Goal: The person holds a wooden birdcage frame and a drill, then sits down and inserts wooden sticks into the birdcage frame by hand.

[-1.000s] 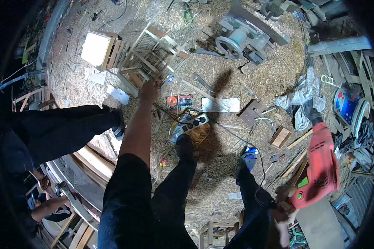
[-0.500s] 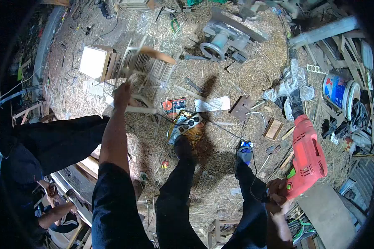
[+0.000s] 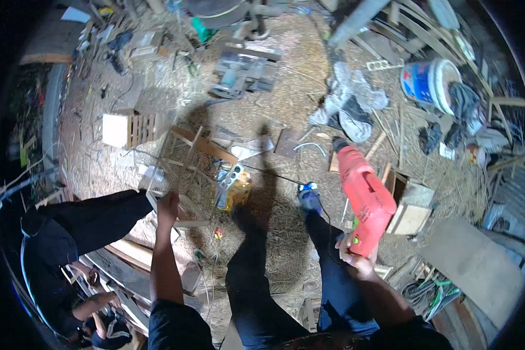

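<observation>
My right hand (image 3: 359, 255) is wrapped round the handle of a red electric drill (image 3: 364, 198). The drill's chuck points away from me, over the straw-strewn ground, and a dark cord hangs from the handle. My left hand (image 3: 168, 209) is closed on a light wooden frame (image 3: 189, 223) of thin bars, with a brown board (image 3: 204, 144) across its far end. Close to that frame, a white power strip (image 3: 230, 175) lies by my foot on something yellow. How the fingers sit on the frame is partly blurred.
Beyond the frame stands a slatted wooden box (image 3: 140, 129). A metal machine (image 3: 239, 76) sits farther off. To the right are a white-and-blue bucket (image 3: 429, 84), a grey cloth (image 3: 347, 99) and a wooden box (image 3: 411, 210). Another person's hand (image 3: 92, 277) shows at the lower left.
The wooden frame has come down and nearer to me in my left hand. The drill has shifted left in view. My view has tilted and moved, so the ground items appear displaced.
</observation>
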The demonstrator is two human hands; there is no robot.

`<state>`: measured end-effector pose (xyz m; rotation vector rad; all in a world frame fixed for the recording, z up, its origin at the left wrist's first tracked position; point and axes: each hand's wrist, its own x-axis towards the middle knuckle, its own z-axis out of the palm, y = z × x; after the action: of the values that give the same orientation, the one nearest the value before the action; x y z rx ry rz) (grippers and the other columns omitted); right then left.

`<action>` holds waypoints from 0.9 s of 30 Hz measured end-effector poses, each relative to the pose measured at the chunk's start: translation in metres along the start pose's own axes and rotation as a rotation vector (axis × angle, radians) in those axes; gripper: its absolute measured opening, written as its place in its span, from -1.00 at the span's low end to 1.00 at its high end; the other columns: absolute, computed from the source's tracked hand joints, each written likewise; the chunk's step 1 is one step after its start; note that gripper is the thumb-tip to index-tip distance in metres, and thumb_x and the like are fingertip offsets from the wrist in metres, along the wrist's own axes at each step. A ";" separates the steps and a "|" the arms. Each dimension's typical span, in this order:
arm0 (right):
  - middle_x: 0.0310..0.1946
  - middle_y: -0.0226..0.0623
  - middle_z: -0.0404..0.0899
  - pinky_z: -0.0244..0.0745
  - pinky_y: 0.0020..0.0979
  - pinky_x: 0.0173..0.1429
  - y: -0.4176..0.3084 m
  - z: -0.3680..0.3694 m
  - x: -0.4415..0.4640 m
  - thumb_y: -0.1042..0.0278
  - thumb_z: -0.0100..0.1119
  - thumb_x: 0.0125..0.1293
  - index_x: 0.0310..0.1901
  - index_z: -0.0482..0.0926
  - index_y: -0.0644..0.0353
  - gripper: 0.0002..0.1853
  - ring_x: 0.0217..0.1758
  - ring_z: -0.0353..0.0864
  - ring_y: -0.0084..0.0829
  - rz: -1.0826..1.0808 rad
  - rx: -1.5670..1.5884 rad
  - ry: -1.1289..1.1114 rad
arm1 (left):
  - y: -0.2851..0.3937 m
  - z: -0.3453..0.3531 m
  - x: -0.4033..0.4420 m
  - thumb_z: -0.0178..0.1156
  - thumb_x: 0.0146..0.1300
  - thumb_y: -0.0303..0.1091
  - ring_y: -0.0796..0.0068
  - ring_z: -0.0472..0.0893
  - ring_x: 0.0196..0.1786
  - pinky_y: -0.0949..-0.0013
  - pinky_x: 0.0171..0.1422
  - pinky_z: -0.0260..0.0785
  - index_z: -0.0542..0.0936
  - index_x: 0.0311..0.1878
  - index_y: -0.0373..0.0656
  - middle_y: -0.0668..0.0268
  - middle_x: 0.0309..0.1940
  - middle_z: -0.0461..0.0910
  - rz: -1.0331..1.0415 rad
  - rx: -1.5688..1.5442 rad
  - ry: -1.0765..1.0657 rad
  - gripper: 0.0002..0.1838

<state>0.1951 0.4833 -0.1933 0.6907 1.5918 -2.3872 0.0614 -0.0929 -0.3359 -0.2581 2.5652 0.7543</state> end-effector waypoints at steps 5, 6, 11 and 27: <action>-0.42 -0.36 0.54 0.46 -0.41 -0.16 -0.015 -0.017 -0.036 0.58 0.19 -0.05 -0.22 0.49 0.29 -0.73 -0.31 0.53 -0.51 0.036 -0.009 -0.010 | 0.062 0.050 -0.019 0.09 0.50 -0.26 -0.19 0.61 -0.27 -0.06 -0.17 0.39 0.63 -0.21 -0.30 -0.05 -0.38 0.63 0.214 0.125 -0.005 -0.71; -0.41 -0.37 0.53 0.43 -0.44 -0.21 -0.015 -0.015 -0.043 0.61 0.18 -0.04 -0.21 0.49 0.28 -0.72 -0.32 0.52 -0.54 0.002 0.035 0.007 | 0.071 0.062 -0.022 0.11 0.50 -0.25 0.02 0.57 -0.35 0.03 -0.22 0.37 0.62 -0.24 -0.29 -0.01 -0.43 0.60 0.167 0.071 -0.006 -0.71; -0.40 -0.39 0.53 0.40 -0.50 -0.26 -0.007 -0.019 -0.081 0.62 0.18 -0.04 -0.19 0.49 0.28 -0.70 -0.38 0.50 -0.56 0.056 0.062 0.101 | 0.106 0.102 -0.028 0.09 0.51 -0.26 0.21 0.62 -0.34 0.10 -0.22 0.37 0.61 -0.25 -0.31 0.05 -0.44 0.61 0.219 -0.062 -0.076 -0.70; -0.44 -0.39 0.55 0.41 -0.49 -0.33 0.006 -0.073 -0.171 0.55 0.17 -0.15 -0.22 0.52 0.28 -0.67 -0.42 0.51 -0.56 0.050 0.079 0.238 | 0.244 0.211 -0.119 0.02 0.57 0.03 0.05 0.64 -0.34 0.12 -0.17 0.43 0.61 -0.27 -0.30 0.02 -0.47 0.62 0.117 -0.341 -0.075 -0.48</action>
<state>0.3667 0.5311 -0.1399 1.0520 1.5497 -2.4178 0.1711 0.2328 -0.3235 -0.1817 2.3869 1.2229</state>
